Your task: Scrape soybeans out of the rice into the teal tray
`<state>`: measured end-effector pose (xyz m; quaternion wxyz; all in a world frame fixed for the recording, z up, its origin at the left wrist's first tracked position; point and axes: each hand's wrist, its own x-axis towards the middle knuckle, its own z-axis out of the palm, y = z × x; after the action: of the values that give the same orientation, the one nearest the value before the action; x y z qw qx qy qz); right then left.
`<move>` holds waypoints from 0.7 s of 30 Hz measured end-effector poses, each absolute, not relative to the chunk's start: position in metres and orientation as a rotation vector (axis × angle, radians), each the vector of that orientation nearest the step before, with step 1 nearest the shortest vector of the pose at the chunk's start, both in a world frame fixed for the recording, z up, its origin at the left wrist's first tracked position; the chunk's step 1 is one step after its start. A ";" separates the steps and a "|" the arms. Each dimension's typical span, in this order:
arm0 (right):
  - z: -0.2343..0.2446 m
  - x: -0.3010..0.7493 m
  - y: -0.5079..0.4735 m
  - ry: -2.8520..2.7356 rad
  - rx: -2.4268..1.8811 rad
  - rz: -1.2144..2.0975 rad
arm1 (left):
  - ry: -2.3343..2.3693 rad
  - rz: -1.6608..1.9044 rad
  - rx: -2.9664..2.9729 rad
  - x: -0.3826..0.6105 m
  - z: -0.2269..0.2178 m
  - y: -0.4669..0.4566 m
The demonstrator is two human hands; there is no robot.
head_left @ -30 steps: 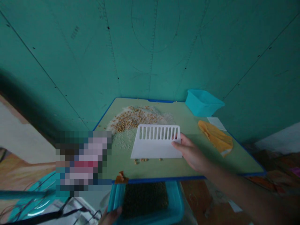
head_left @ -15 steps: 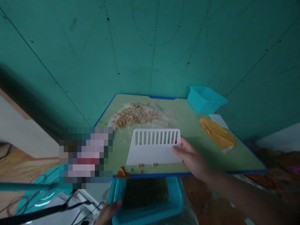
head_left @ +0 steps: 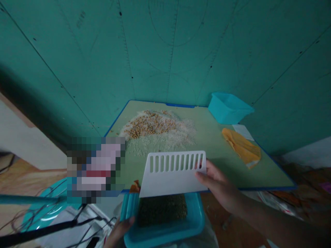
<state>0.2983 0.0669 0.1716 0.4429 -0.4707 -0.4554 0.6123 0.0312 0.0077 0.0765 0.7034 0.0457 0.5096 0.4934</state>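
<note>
A white slotted scraper (head_left: 170,184) is pinched at its right end by my right hand (head_left: 218,182), thumb in front and fingers behind. Its lower edge hangs over the table's near edge, above a teal bin (head_left: 165,237) holding small dark grains (head_left: 162,210). At the bin's left wall my left hand (head_left: 120,230) grips the side, only partly in view. Beyond the scraper, a heap of round tan beans (head_left: 141,129) lies mixed with white grains (head_left: 181,132) on the pale green table (head_left: 207,144). An orange-brown scrap (head_left: 134,187) lies at the near edge.
A turquoise basket (head_left: 223,115) stands at the table's back right, near a white paper (head_left: 243,132) and a yellow cloth (head_left: 241,146). A pixelated object (head_left: 100,168) is along the left side. A dark pole (head_left: 38,229) and cables are at lower left.
My right hand has drawn the scraper toward me, over the near edge and the bin. The few beans that lay before it are out of sight. My left hand stays on the bin.
</note>
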 end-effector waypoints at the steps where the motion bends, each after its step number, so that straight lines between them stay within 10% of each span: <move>1: 0.172 0.299 0.067 -1.147 -1.166 1.519 | 1.158 1.104 0.097 0.032 0.076 0.008; 21: 0.172 0.313 0.148 -1.206 -1.142 1.056 | 1.353 1.031 0.274 0.002 0.027 0.014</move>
<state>0.3134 0.1482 0.1722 0.5537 -0.4832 -0.5104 0.4466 0.0024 0.0141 0.0270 0.6514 0.1207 0.5959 0.4539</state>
